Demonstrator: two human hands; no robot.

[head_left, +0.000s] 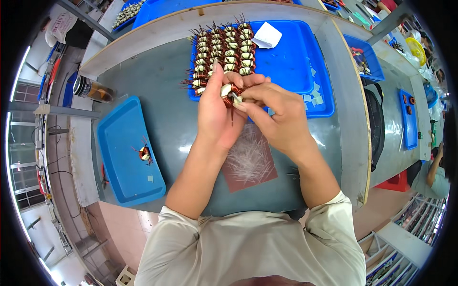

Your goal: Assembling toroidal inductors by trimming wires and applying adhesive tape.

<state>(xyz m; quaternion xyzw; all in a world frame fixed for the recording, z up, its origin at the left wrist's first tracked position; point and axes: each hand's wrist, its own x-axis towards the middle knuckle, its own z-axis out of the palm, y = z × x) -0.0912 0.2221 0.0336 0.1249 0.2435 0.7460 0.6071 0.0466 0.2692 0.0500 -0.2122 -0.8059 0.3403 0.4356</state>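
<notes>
My left hand (214, 114) holds a ring-shaped coil (235, 89) wound with copper wire, with cream-coloured parts on it. A dark wire end hangs below the coil. The fingers of my right hand (281, 112) pinch a small pale piece (237, 98) at the ring's middle. How far that piece sits in the ring is hard to make out. Just beyond my hands, similar coils (231, 46) stand in rows at the left of a blue tray (329, 102), their wire ends sticking out. A single coil (145, 153) lies in a lighter blue tray (118, 155) to the left.
Clear thin strips (250, 157) lie scattered on a reddish-brown sheet (234, 183) below my hands. A folded white paper (267, 35) and small pale squares (315, 95) lie in the blue tray. A lidded jar (95, 90) lies at the left. Wooden partitions (355, 119) edge the table.
</notes>
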